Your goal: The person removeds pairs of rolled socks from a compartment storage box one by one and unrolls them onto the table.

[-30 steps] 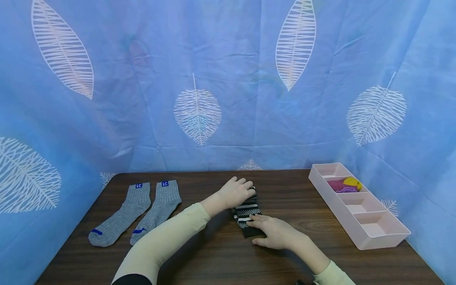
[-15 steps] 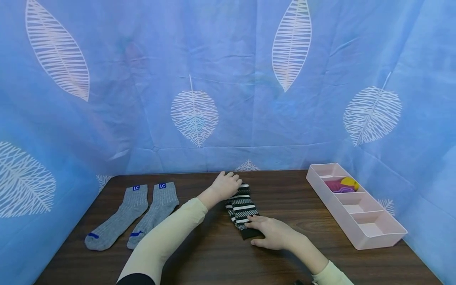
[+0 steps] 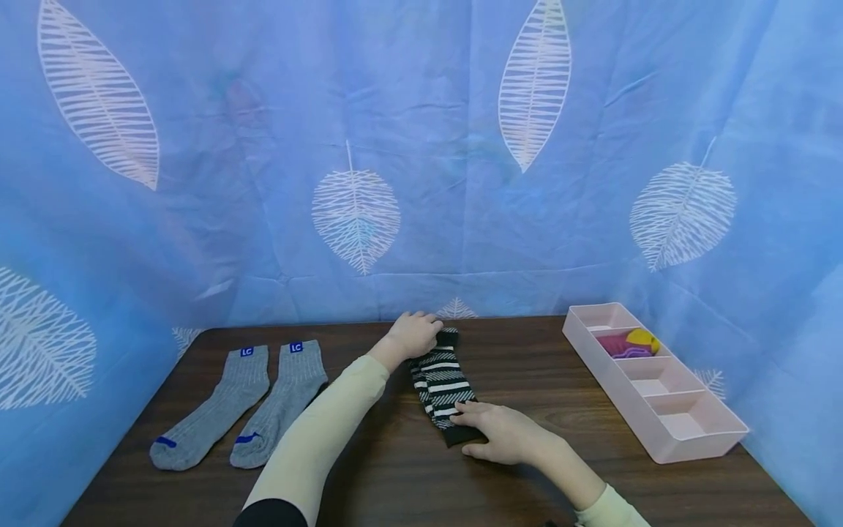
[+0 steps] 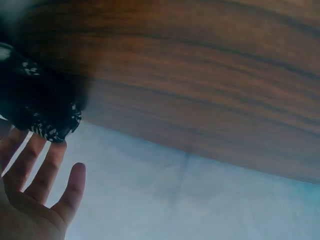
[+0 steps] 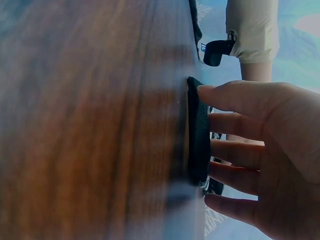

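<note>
Two black-and-white striped socks (image 3: 446,384) lie mid-table, one mostly over the other, their plain black cuff nearest me. My left hand (image 3: 413,335) holds them at the far end. In the left wrist view, the fingertips of my left hand (image 4: 37,185) meet the dark patterned edge of a sock (image 4: 42,100), and the thumb is hidden. At the near end, my right hand (image 3: 503,433) rests its spread fingers on the cuff. The right wrist view has the thumb and straight fingers of my right hand (image 5: 280,150) against the black cuff (image 5: 198,135).
Two grey socks (image 3: 220,410) with blue tags lie flat at the left, the left forearm overlapping one. A pale pink divided box (image 3: 619,391) stands at the right; one compartment holds a magenta and yellow bundle (image 3: 628,342). A blue leaf-print curtain (image 3: 421,219) hangs behind the table.
My left hand has moved away from me and left along the striped socks, and they now show longer and straighter. My right hand has stayed at the cuff. The head view has shifted slightly.
</note>
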Available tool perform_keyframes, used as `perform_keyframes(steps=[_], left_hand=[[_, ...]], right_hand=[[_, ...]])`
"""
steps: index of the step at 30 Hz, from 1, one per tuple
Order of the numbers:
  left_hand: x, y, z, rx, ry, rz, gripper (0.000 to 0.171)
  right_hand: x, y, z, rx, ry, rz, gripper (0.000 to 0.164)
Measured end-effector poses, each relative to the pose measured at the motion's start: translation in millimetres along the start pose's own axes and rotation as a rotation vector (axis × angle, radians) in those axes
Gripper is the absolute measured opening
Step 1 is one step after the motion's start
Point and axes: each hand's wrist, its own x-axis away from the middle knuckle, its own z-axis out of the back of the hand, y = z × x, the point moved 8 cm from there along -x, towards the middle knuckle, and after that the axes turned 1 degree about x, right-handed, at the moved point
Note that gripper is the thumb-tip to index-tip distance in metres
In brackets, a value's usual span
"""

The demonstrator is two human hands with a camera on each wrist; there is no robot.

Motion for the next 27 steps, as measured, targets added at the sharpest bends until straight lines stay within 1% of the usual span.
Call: perform_keyframes(steps=[3,5,8,11,14,17,19,22,25,27], left_hand=[[-2.4,-2.3,-7.2,0.031,-0.036,0.023,0.049],[-3.5,-3.5,-10.7,0.042,-0.055,0.033,0.052],[-4.8,-7.5,-12.7,0.054,-0.064,0.050,0.049],[-5.8,-14.7,-11.6,0.044,-0.048,0.082,0.046],[-4.7,-23.4,-9.9,0.033,-0.026,0.124,0.038],[-2.4,-31.8,-8.6,0.043,0.002,0.164,0.030],[-1.3,-35.6,-8.3,0.065,0.026,0.177,0.028],[-0.8,-37.5,-9.2,0.098,0.038,0.167,0.035],[-1.8,-36.0,-10.0,0.122,0.029,0.135,0.049],[-3.8,-34.9,-10.1,0.118,0.017,0.112,0.055]], right_hand=[[1,-1,1,0.004,0.001,0.004,0.045],[1,-1,2,0.010,0.007,0.006,0.042],[3,0,6,0.025,0.024,0.014,0.036],[4,1,10,0.033,0.044,0.027,0.029],[4,2,13,0.028,0.060,0.039,0.022],[4,2,15,0.017,0.070,0.052,0.018],[4,2,16,0.015,0.075,0.058,0.017],[3,1,16,0.008,0.079,0.070,0.016],[3,2,17,0.005,0.076,0.073,0.015],[3,3,17,0.002,0.072,0.069,0.016]])
